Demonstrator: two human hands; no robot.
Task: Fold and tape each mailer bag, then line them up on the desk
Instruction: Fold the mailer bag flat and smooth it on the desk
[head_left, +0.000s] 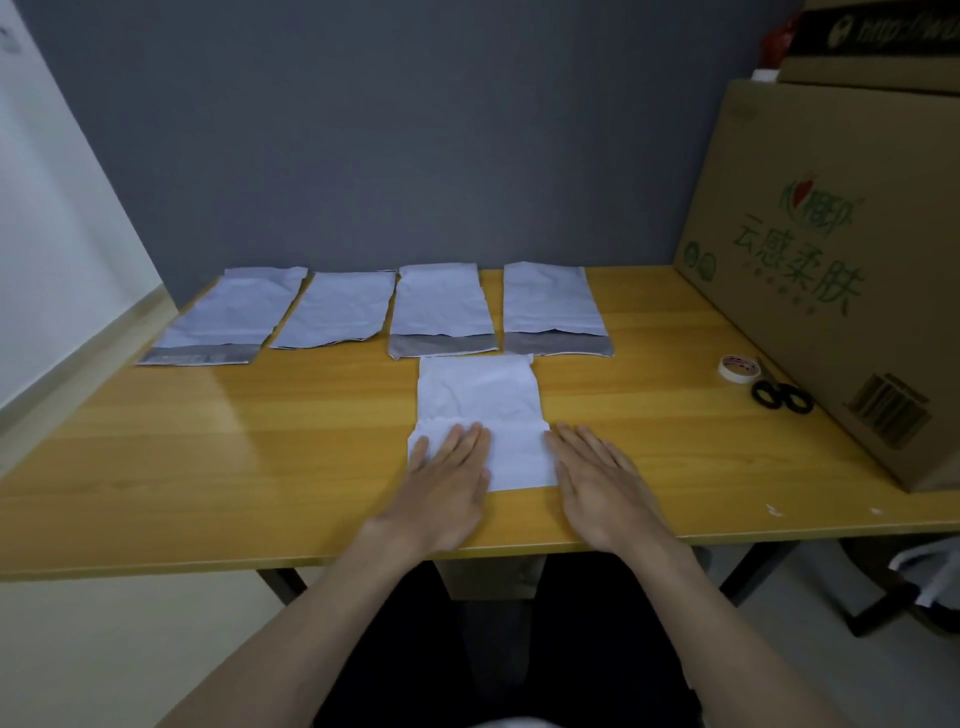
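Near the tabletop (260, 457)'s front edge, both flat hands, left hand (447, 478) and right hand (597, 483), fingers straight and gripping nothing, press the mailer bag (480, 400)'s folded flap; sweep outward to sharpen the crease before fetching the tape roll (738, 369) by the right edge.

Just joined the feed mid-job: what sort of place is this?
Probably a makeshift home packing corner: a wooden desk against a grey wall, a big printed cardboard box, tape roll and scissors beside it.
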